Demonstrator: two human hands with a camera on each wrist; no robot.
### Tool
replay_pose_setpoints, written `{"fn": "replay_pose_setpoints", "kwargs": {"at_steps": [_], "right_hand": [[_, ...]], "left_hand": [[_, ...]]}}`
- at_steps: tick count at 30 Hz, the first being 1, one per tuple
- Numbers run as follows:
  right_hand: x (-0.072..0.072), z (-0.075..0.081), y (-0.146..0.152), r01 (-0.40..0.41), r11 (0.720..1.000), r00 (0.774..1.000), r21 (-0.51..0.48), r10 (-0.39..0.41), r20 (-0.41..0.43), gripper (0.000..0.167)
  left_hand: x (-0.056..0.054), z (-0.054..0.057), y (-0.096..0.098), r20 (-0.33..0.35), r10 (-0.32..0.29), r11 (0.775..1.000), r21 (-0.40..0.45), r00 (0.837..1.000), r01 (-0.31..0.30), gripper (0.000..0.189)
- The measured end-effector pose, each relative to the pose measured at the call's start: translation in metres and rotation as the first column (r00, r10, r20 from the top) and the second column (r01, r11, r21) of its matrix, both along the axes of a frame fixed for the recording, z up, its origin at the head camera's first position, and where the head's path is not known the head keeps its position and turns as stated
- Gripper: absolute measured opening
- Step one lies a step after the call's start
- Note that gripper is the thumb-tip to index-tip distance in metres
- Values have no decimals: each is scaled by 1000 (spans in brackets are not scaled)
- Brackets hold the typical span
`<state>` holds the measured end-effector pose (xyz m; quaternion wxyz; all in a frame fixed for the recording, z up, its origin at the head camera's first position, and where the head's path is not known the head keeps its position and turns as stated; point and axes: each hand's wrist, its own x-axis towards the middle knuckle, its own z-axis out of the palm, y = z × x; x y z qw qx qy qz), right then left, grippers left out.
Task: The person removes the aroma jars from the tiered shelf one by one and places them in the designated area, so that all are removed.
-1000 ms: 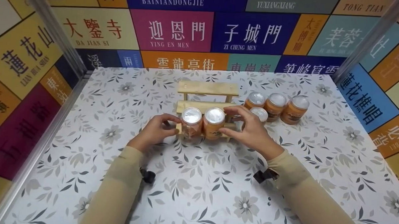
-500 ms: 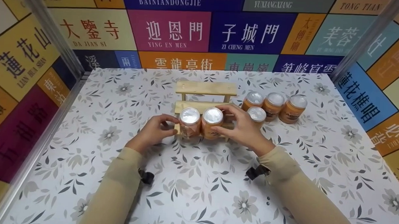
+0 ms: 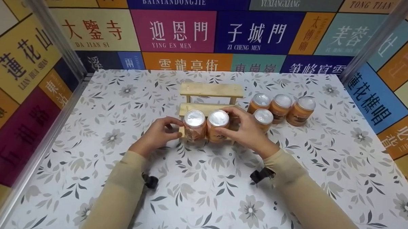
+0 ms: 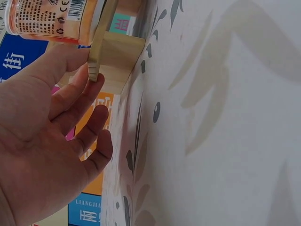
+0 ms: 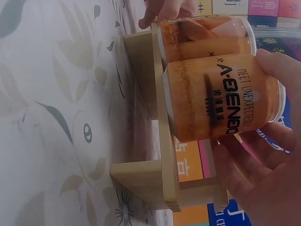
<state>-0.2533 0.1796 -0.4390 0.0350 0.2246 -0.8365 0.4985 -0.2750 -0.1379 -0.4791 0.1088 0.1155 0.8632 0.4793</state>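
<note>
Side by side on the lowest step of a stepped wooden stand [image 3: 211, 89] are two orange cans with silver lids, a left can [image 3: 194, 126] and a right can [image 3: 218, 125]. My right hand [image 3: 249, 133] holds the right can, thumb at the front and fingers behind; dark lettering shows on this can [image 5: 207, 99] in the right wrist view. With thumb and fingertips my left hand [image 3: 155, 135] pinches the left end of the low step [image 4: 96, 52], just beside the left can [image 4: 51, 21]. Both cans stand upright.
Several more orange cans [image 3: 299, 112] stand in a group right of the stand, one of them [image 3: 263, 118] close behind my right hand. A floral cloth [image 3: 201, 195] covers the table. Printed panels [image 3: 173, 30] wall the back and sides.
My right hand has moved left and come closer round the right can. The left hand has stayed at the step's end, and both cans stand where they were.
</note>
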Motion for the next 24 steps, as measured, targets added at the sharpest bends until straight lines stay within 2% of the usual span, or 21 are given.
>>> {"fn": "replay_pose_setpoints", "kwargs": {"at_steps": [8, 21, 24], "right_hand": [[4, -1, 0, 16, 997, 998, -72, -11, 66, 57], [10, 6, 10, 12, 998, 1000, -57, -11, 24, 59], [12, 11, 14, 20, 999, 1000, -48, -21, -12, 58]], "left_hand": [[4, -1, 1, -6, -6, 999, 33, 1000, 6, 29], [0, -1, 0, -8, 0, 1000, 23, 1000, 1, 30], [-1, 0, 0, -15, -5, 1000, 24, 1000, 5, 31]]}}
